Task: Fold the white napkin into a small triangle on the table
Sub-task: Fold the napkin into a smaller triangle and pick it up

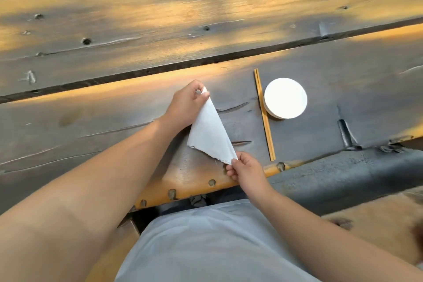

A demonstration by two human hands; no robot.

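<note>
The white napkin (211,131) is folded into a long triangle and held stretched just above the dark wooden table (114,121), near its front edge. My left hand (186,105) pinches the far tip of the triangle between thumb and fingers. My right hand (246,171) pinches the near corner, where the frayed edge shows. The third corner hangs free at the left, below my left wrist.
A pair of wooden chopsticks (264,117) lies to the right of the napkin, pointing away from me. A round white dish (285,101) sits just right of them. A dark gap (160,68) runs between the table planks farther back.
</note>
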